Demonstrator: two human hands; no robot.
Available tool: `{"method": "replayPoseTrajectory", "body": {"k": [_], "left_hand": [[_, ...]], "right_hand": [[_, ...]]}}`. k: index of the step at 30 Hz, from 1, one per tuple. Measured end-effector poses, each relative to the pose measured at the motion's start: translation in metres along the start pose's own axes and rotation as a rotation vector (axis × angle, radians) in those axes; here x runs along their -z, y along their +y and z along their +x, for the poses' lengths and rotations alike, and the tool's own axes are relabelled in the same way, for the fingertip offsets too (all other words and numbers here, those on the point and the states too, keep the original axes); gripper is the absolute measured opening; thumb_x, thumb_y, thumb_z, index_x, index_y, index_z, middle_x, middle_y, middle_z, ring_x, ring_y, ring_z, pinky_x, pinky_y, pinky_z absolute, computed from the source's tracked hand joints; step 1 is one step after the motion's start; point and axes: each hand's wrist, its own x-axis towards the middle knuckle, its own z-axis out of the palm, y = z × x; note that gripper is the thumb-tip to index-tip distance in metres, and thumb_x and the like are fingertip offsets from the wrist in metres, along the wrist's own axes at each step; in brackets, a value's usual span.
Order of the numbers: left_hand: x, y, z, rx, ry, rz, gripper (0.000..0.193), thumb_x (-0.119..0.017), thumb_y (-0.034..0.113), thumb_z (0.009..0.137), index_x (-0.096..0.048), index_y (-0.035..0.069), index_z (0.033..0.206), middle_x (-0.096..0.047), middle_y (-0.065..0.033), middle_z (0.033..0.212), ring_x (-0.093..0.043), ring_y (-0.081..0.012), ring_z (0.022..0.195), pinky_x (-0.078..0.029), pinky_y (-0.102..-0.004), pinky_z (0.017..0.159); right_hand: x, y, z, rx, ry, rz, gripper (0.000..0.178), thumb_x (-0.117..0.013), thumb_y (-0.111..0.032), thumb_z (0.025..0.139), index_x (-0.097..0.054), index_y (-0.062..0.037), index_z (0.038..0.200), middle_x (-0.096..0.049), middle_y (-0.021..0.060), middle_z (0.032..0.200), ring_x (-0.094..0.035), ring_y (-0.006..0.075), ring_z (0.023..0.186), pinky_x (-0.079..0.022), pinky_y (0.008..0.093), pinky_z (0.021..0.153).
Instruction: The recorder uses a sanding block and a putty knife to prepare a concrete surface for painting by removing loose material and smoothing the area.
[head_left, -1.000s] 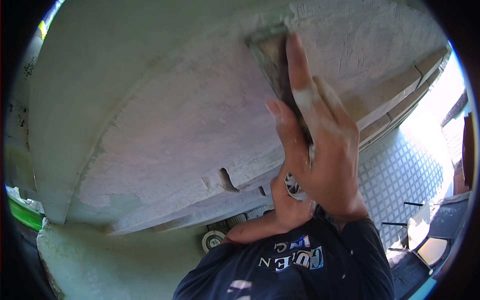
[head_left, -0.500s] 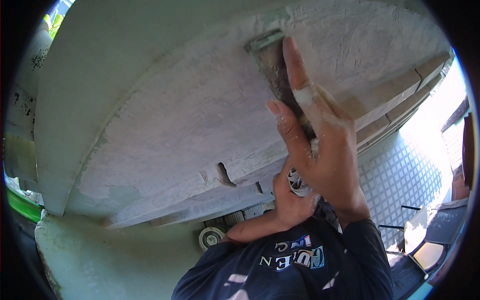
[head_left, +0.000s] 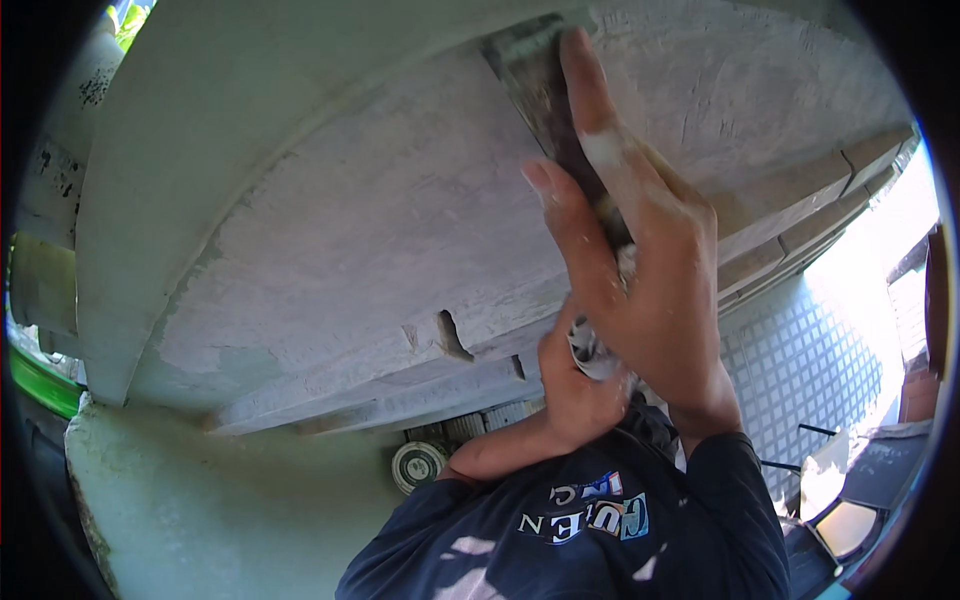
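Note:
My right hand point(head_left: 655, 240) grips a putty knife point(head_left: 555, 115) with a wide, stained blade. Its index finger stretches along the blade and its thumb lies on the other side; pale dust marks the skin. The blade's tip is against or very near a whitish plastered surface point(head_left: 380, 190) by its greenish border. Just below, my left hand point(head_left: 585, 400) is closed around a crumpled white-and-dark striped thing point(head_left: 590, 350), whose kind I cannot make out. It is partly hidden behind my right hand.
Narrow ledges point(head_left: 400, 390) run beneath the plastered surface, which has a dark slot point(head_left: 453, 335) cut in it. A round pale-rimmed object point(head_left: 418, 466) is below. At right are a tiled floor point(head_left: 810, 350) and a chair point(head_left: 845, 525); a green rounded object point(head_left: 45, 383) is at left.
My right hand has pushed the putty knife upward along the plaster, toward the greenish border. My left hand keeps its hold, shifted slightly left. The view has tilted a little.

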Motion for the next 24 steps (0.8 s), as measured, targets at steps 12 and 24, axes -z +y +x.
{"method": "replayPoseTrajectory", "body": {"k": [12, 24], "left_hand": [[0.002, -0.006, -0.009, 0.014, -0.040, -0.019, 0.053, -0.074, 0.004, 0.083, -0.052, -0.005, 0.131, -0.068, -0.0100, 0.106, -0.060, -0.0114, 0.098, -0.048, -0.0273, 0.087], [0.003, 0.004, -0.001, 0.010, -0.042, 0.047, 0.057, -0.074, 0.003, 0.082, -0.051, -0.007, 0.133, -0.069, -0.0125, 0.111, -0.062, -0.0130, 0.103, -0.047, -0.0290, 0.091]], "right_hand": [[0.000, 0.002, -0.008, 0.004, -0.016, -0.014, 0.061, -0.065, -0.004, 0.094, -0.043, -0.0019, 0.150, -0.057, 0.0197, 0.142, -0.072, 0.0219, 0.095, -0.057, 0.0343, 0.083], [0.002, 0.000, -0.002, -0.038, -0.023, 0.040, 0.060, -0.065, -0.005, 0.094, -0.044, -0.0059, 0.150, -0.054, 0.0193, 0.144, -0.069, 0.0264, 0.109, -0.055, 0.0353, 0.089]]}}
